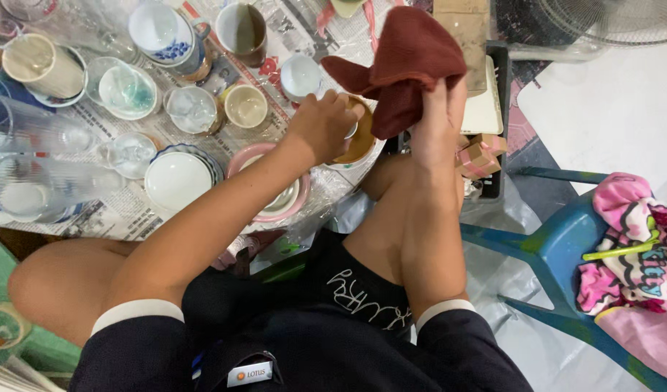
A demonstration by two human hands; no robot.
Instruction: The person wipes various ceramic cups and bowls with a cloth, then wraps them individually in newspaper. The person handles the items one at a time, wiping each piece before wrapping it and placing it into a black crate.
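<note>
Left hand (pixel 322 125) is closing its grip over the rim of a small brown bowl (pixel 359 141), fingers curled tight on it; the bowl is sitting at the near right edge of the worktop (pixel 123 214), partly hidden by the hand. Right hand (pixel 438 120) is holding a rust-red cloth (pixel 409 62) bunched in a closed grip, fingers pointing up; the cloth is hanging just above and to the right of the bowl, one corner drooping toward the left hand.

The worktop is covered with newspaper and is carrying crowded crockery. Just beside the left forearm, a pink-rimmed plate (pixel 248 161) is lying near the front edge, with a white bowl on a blue-rimmed plate (pixel 177 180) next to it on the left. Further back, a small cream cup (pixel 246 105) and a small white cup (pixel 301 76) are standing near the left hand. A blue-and-white mug (pixel 163 33) and a brown-lined mug (pixel 243 29) are standing toward the far edge. Clear glasses (pixel 36 185) are lying at the left edge.

Off the worktop to the right, a blue plastic chair (pixel 558 247) is carrying a pink patterned cloth (pixel 634 247).
</note>
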